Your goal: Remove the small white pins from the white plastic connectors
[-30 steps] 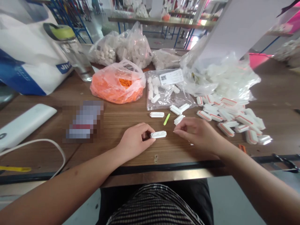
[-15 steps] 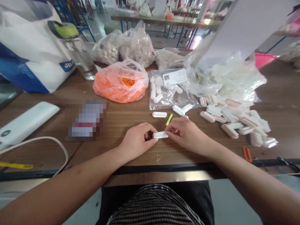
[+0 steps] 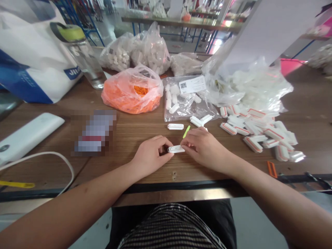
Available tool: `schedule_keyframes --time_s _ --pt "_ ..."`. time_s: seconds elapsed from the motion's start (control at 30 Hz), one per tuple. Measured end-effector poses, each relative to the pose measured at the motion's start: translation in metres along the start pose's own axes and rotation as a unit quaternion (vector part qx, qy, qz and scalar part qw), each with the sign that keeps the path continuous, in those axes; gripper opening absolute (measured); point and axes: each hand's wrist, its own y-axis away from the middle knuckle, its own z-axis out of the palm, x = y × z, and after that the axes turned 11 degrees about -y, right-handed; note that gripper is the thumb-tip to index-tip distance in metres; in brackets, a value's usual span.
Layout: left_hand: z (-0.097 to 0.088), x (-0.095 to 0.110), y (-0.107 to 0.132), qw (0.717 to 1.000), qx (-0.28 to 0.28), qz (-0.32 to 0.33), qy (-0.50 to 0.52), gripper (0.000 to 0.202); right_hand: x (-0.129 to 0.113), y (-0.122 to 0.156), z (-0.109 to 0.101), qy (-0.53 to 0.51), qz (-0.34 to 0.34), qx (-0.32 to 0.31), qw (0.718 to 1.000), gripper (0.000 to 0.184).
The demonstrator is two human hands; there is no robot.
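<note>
Head view: left hand (image 3: 151, 155) curled, gripping a white plastic piece (image 3: 175, 149), right hand (image 3: 204, 150) pinching its other end.

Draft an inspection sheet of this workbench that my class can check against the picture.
Surface: wooden table, dark front edge.
Job's things: white plastic piece between the hands; lime-green stick beyond it; red-striped white pieces heaped to the right.
Clutter: orange-filled plastic bag, clear water bottle.
Hands: left hand pinches the piece's left end; right hand has fingertips at its right end.
Cables: white cable curving at the table's left.
Surroundings: blue-legged metal table behind.
</note>
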Motion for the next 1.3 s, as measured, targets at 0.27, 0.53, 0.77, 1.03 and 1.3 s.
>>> schedule_keyframes --time_s 0.27,0.53,0.77,1.03,1.3 --pt "0.001 0.001 0.0 1.0 0.003 0.002 -0.004 0.01 -0.001 0.0 0.0 0.038 0.013 -0.016 0.999 0.021" --pt "0.0 0.001 0.0 1.0 0.002 -0.003 0.009 0.009 -0.003 -0.002 0.002 0.025 -0.005 -0.02 0.999 0.026" --pt "0.001 0.001 0.001 1.0 0.009 -0.005 0.01 0.011 0.005 0.014 -0.003 -0.032 -0.018 0.055 0.998 0.023" --pt "0.0 0.0 0.001 1.0 0.007 0.004 0.012 0.01 -0.009 0.013 0.006 0.15 -0.075 0.0 0.986 0.032" --pt "0.001 -0.002 0.0 1.0 0.006 0.009 -0.002 0.009 0.03 0.044 -0.032 -0.055 0.147 0.077 0.985 0.021"
